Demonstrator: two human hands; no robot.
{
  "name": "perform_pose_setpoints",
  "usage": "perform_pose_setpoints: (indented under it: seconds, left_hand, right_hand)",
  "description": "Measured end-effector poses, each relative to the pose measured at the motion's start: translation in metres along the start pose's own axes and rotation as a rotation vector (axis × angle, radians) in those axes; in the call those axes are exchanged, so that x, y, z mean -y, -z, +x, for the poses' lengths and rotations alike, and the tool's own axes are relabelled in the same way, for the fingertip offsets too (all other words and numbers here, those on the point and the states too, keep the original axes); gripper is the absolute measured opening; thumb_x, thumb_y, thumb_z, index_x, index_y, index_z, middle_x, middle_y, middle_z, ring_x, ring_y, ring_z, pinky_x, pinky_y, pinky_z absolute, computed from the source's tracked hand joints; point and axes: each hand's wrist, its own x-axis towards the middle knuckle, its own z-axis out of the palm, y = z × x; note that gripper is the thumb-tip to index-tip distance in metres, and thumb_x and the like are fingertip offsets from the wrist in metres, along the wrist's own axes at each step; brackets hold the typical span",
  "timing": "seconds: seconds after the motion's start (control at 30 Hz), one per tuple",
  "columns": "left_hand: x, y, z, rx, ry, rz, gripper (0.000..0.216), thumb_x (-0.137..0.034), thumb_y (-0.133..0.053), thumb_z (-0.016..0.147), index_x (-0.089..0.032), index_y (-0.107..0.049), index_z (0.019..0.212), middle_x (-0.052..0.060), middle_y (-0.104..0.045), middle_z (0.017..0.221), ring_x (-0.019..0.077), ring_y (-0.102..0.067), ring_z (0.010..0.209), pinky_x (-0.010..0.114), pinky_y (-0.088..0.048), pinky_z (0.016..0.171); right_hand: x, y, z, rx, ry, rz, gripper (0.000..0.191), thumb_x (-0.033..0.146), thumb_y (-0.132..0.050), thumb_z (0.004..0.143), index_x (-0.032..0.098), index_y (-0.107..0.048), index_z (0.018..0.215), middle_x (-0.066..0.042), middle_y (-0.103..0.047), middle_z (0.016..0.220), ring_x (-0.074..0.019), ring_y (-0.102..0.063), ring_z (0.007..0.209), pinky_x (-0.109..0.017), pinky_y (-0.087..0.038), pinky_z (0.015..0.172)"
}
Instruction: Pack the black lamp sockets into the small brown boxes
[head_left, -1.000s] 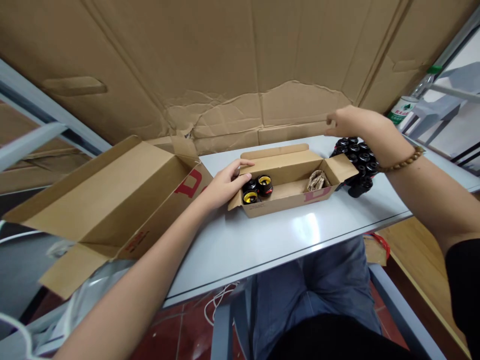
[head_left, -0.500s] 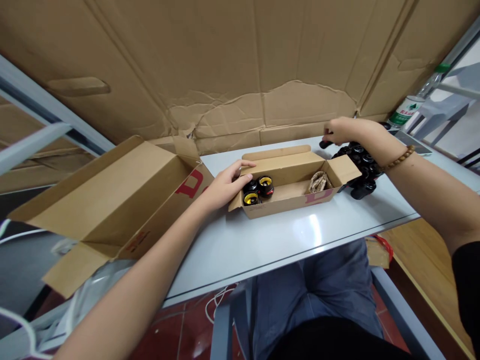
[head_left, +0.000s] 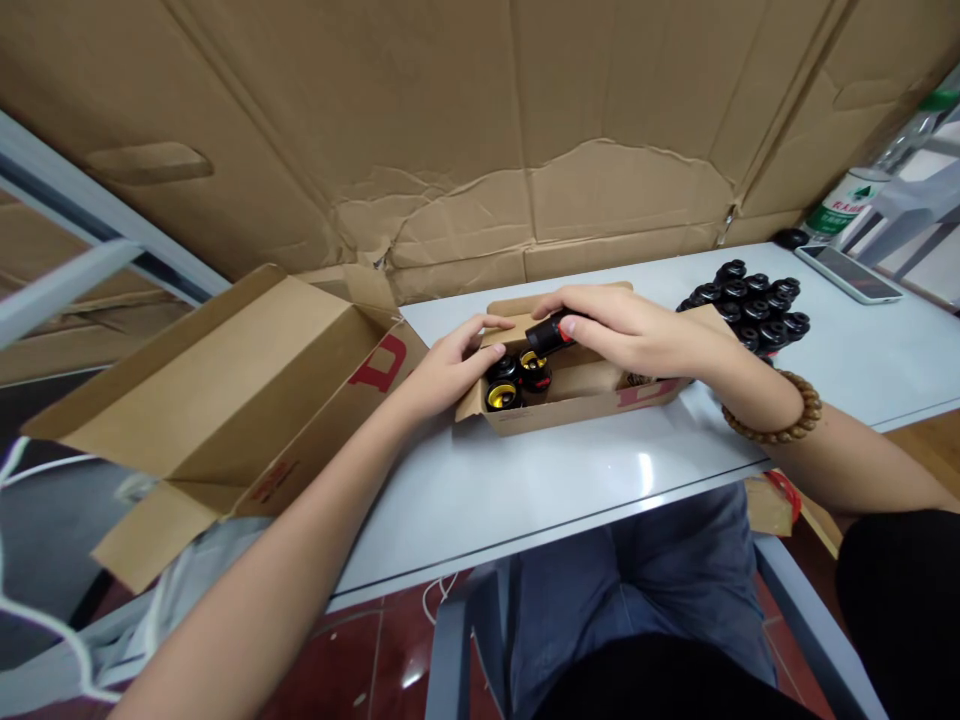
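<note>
Head view: the right hand (head_left: 626, 328) was over the small cardboard box (head_left: 559, 412), its fingers (head_left: 574, 322) closed in a pinch on a black cylindrical part (head_left: 550, 334) with a red end, held at the box's open top and not yet down among the others. The left hand (head_left: 448, 368) lay on the box's left end, fingers loosely spread over the rim and not clenched on anything. Inside the box, at the left end, sat a small cluster of black round parts (head_left: 504, 385) with yellow centres, packed close; exact count unclear, partly hidden by the held part. A bit of crumpled brown paper (head_left: 637, 380) showed at the right end, mostly behind the right hand. Only a small share looked boxed so far: a much larger heap of black parts (head_left: 746, 308) lay on the white table (head_left: 525, 500), just past the box's right end. Farther right were a phone (head_left: 847, 272) and a lone black part (head_left: 790, 238). A big open carton (head_left: 225, 390) lay left of the box.
</note>
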Motion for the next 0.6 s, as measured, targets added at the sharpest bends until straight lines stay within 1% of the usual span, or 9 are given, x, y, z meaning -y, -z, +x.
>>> perform_pose_setpoints:
  seconds: [0.07, 0.1, 0.2, 0.3, 0.37, 0.47, 0.53, 0.6]
  left_hand:
    - [0.001, -0.001, 0.0, -0.002, -0.007, -0.018, 0.053, -0.059, -0.067, 0.103, -0.024, -0.068, 0.143, 0.009, -0.077, 0.129, 0.036, -0.071, 0.123, 0.048, -0.056, 0.107]
    - [0.001, -0.001, -0.001, -0.008, -0.01, -0.021, 0.052, -0.058, -0.067, 0.104, -0.025, -0.068, 0.143, 0.008, -0.077, 0.129, 0.0359, -0.071, 0.123, 0.048, -0.055, 0.108]
    - [0.0, -0.003, -0.002, -0.023, -0.011, -0.033, 0.048, -0.057, -0.067, 0.104, -0.025, -0.07, 0.139, 0.008, -0.077, 0.129, 0.0354, -0.071, 0.122, 0.048, -0.056, 0.108]
    - [0.0, -0.003, -0.003, -0.019, 0.009, -0.065, 0.048, -0.057, -0.068, 0.104, -0.026, -0.069, 0.14, 0.008, -0.078, 0.128, 0.0351, -0.072, 0.121, 0.048, -0.056, 0.108]
    - [0.0, -0.003, -0.003, -0.017, 0.023, -0.076, 0.049, -0.058, -0.069, 0.104, -0.026, -0.069, 0.141, 0.008, -0.078, 0.128, 0.0355, -0.072, 0.122, 0.049, -0.056, 0.107]
    - [0.002, -0.002, -0.002, -0.022, 0.021, -0.066, 0.05, -0.061, -0.069, 0.103, -0.026, -0.07, 0.14, 0.008, -0.078, 0.125, 0.0361, -0.072, 0.121, 0.048, -0.056, 0.104]
    - [0.003, -0.002, -0.001, -0.02, 0.014, -0.069, 0.051, -0.062, -0.069, 0.103, -0.027, -0.07, 0.141, 0.007, -0.078, 0.123, 0.036, -0.072, 0.12, 0.047, -0.057, 0.102]
    - [0.004, -0.002, -0.001, -0.013, 0.011, -0.08, 0.052, -0.062, -0.069, 0.103, -0.027, -0.069, 0.141, 0.007, -0.078, 0.123, 0.0355, -0.072, 0.12, 0.046, -0.057, 0.102]
  right_hand:
    - [-0.003, -0.006, -0.005, 0.011, 0.013, 0.034, 0.039, 0.035, -0.046, 0.114, 0.017, -0.069, 0.14, -0.016, -0.078, 0.139, -0.0293, -0.071, 0.128, -0.048, -0.055, 0.112]
    - [-0.004, -0.007, -0.006, 0.026, 0.022, 0.05, 0.04, 0.035, -0.049, 0.113, 0.016, -0.068, 0.142, -0.017, -0.077, 0.141, -0.0301, -0.071, 0.129, -0.049, -0.056, 0.112]
    - [-0.008, -0.008, -0.009, 0.041, 0.056, 0.094, 0.04, 0.033, -0.054, 0.111, 0.013, -0.068, 0.143, -0.016, -0.079, 0.133, -0.0289, -0.073, 0.122, -0.047, -0.059, 0.105]
    - [-0.009, -0.011, -0.01, -0.05, 0.094, 0.106, 0.034, 0.028, -0.056, 0.109, 0.012, -0.07, 0.136, -0.013, -0.081, 0.123, -0.0252, -0.075, 0.113, -0.043, -0.06, 0.101]
    - [-0.01, -0.013, -0.01, -0.109, 0.135, 0.079, 0.032, 0.027, -0.058, 0.106, 0.015, -0.07, 0.134, -0.012, -0.08, 0.123, -0.0246, -0.074, 0.111, -0.043, -0.059, 0.101]
    - [-0.011, -0.016, -0.01, -0.128, 0.152, 0.007, 0.036, 0.027, -0.056, 0.108, 0.018, -0.067, 0.141, -0.013, -0.077, 0.132, -0.0264, -0.071, 0.117, -0.046, -0.058, 0.106]
    - [-0.011, -0.016, -0.01, -0.104, 0.133, -0.016, 0.04, 0.028, -0.051, 0.111, 0.019, -0.063, 0.148, -0.015, -0.075, 0.137, -0.0278, -0.07, 0.122, -0.049, -0.057, 0.109]
    - [-0.01, -0.016, -0.011, -0.082, 0.123, -0.019, 0.041, 0.03, -0.048, 0.114, 0.02, -0.062, 0.151, -0.015, -0.073, 0.139, -0.0289, -0.069, 0.124, -0.051, -0.056, 0.111]
